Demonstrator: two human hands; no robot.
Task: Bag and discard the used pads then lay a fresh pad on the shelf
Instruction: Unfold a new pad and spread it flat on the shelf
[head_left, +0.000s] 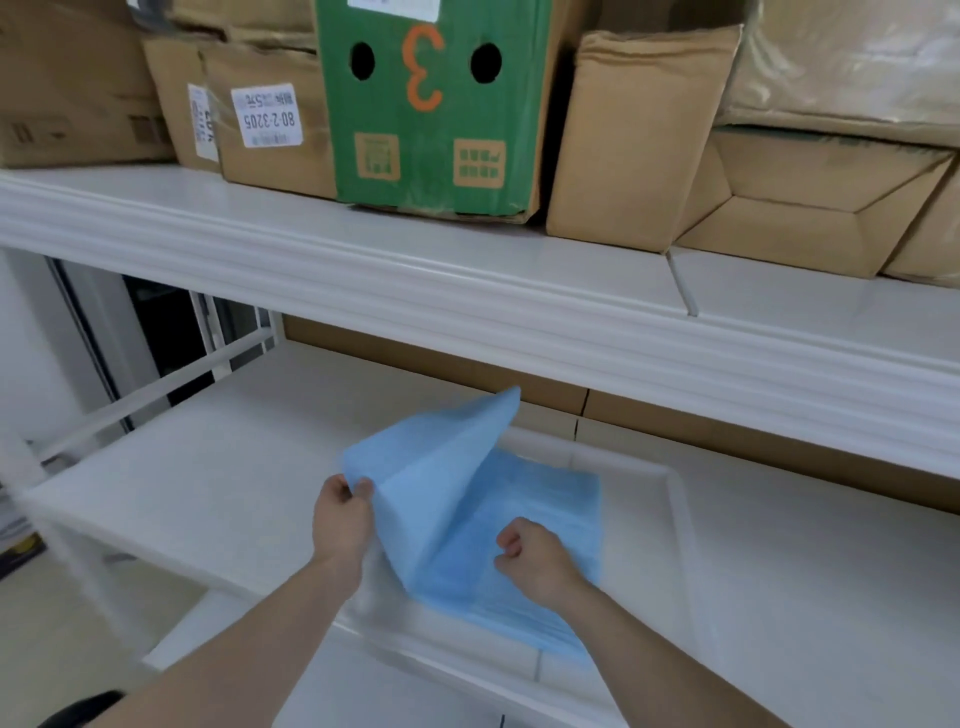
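Note:
A folded blue pad (530, 525) lies on the white lower shelf (249, 457), near its front edge. My left hand (345, 519) pinches the pad's left flap at its edge and holds that flap lifted and tilted up. My right hand (535, 558) rests on the flat lower part of the pad with fingers curled, pinching a fold of it. The pad's near right corner hangs slightly past the shelf's front lip.
The upper shelf (467, 270) overhangs the work area and carries a green box (431, 104) marked 3 and several brown cardboard boxes (639, 135). Brown cardboard (675, 421) lines the back of the lower shelf. A white upright frame (31, 457) stands at left.

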